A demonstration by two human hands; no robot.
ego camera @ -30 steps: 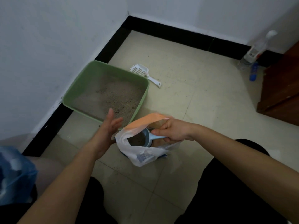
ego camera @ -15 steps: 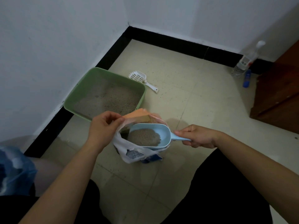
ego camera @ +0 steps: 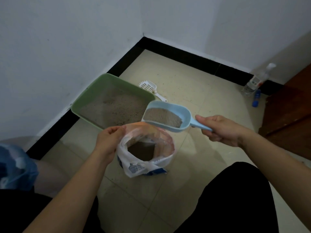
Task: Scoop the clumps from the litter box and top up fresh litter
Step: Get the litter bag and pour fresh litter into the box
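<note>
Right hand grips blue scoop, now lifted clear of bag; left hand pinches its rim.

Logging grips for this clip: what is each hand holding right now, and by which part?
The right hand grips the blue scoop by its handle; the left hand pinches the litter bag at the rim of its open mouth.

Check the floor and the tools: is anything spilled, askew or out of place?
Only small things: dark grains speckle the floor tiles beyond the green litter box and beside the litter bag. The white slotted scoop lies on the floor behind the box. The blue scoop is loaded, but nothing falls from it.
</note>
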